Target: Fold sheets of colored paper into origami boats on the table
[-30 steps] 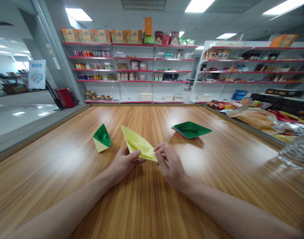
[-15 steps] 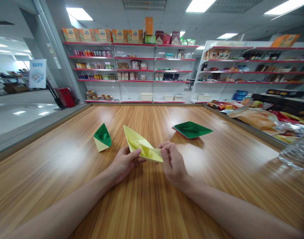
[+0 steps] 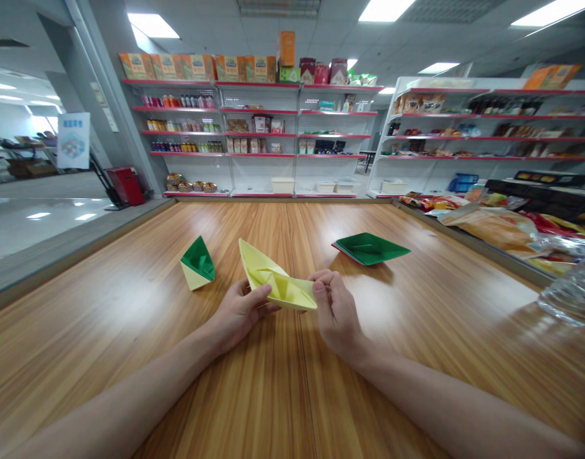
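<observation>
A yellow paper boat (image 3: 287, 290) is held between both hands above the table. My left hand (image 3: 242, 312) grips its near side, thumb on the inside edge and fingers underneath. My right hand (image 3: 337, 312) pinches the boat's right tip between thumb and fingers. The boat's long left point slants up and away. To the left, a smaller green and pale yellow paper boat (image 3: 198, 262) rests on the wood. Beyond my right hand lies a wide green paper boat (image 3: 370, 248) with a reddish layer at its left edge.
The wooden table (image 3: 254, 408) has a raised rim. Along its right side lie snack packets (image 3: 497, 229) and black boxes (image 3: 541, 194), with a clear plastic object (image 3: 572, 290) nearer. Stocked shelves (image 3: 258, 134) stand behind; a red box (image 3: 124, 186) stands on the floor at left.
The right end of the yellow boat has shifted very slightly to the right, along with my right hand. Both hands keep their hold; the other boats stay put.
</observation>
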### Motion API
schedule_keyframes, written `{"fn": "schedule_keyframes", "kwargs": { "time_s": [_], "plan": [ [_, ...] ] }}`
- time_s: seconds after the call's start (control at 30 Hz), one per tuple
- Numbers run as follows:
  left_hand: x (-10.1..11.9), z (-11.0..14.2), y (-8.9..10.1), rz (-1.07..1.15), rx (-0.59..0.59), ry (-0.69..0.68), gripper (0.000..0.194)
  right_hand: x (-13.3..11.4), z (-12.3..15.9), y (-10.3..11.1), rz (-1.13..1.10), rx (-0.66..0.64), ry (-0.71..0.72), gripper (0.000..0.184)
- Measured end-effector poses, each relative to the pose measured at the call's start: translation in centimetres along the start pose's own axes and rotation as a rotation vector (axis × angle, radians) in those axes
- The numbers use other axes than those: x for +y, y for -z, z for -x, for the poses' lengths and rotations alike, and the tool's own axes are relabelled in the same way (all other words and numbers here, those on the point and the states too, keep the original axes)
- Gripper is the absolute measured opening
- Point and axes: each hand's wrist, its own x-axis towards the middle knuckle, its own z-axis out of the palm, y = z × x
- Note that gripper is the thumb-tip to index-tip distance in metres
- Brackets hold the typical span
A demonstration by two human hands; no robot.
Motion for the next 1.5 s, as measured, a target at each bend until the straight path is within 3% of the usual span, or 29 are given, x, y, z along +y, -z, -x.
{"fn": "schedule_keyframes", "kwargs": {
  "time_s": [0.4,0.6,0.7,0.9,1.03,1.13,1.33,1.5],
  "plan": [
    [0.3,0.1,-0.1,0.034,0.004,-0.01,0.024,0.2,0.2,0.0,-0.022,-0.011,-0.043,0.018],
    [0.7,0.4,-0.1,0.074,-0.024,-0.059,0.027,0.0,0.4,-0.1,-0.303,-0.226,-0.16,0.02],
    [0.6,0.4,-0.3,0.047,0.002,-0.049,0.031,-0.3,0.3,0.2,-0.267,-0.327,-0.173,0.024],
    [0.2,0.8,-0.6,-0.263,0.006,-0.113,0.039,-0.5,0.0,0.7,-0.238,-0.412,-0.161,0.029],
    [0.8,1.3,-1.0,-0.567,-0.121,-0.176,0.045,-0.4,0.1,0.7,-0.198,-0.488,-0.208,0.031],
    [1.2,1.6,-1.4,-0.631,-0.223,-0.206,0.044,-0.5,0.1,0.6,-0.129,-0.512,-0.2,0.032],
    [0.9,1.6,-1.1,-0.496,-0.294,-0.127,0.046,-0.6,0.1,0.5,-0.03,-0.511,-0.159,0.032],
    [0.4,1.2,-0.3,-0.314,-0.259,-0.036,0.06,-0.6,-0.1,0.5,-0.063,-0.533,-0.158,0.028]
  ]
}}
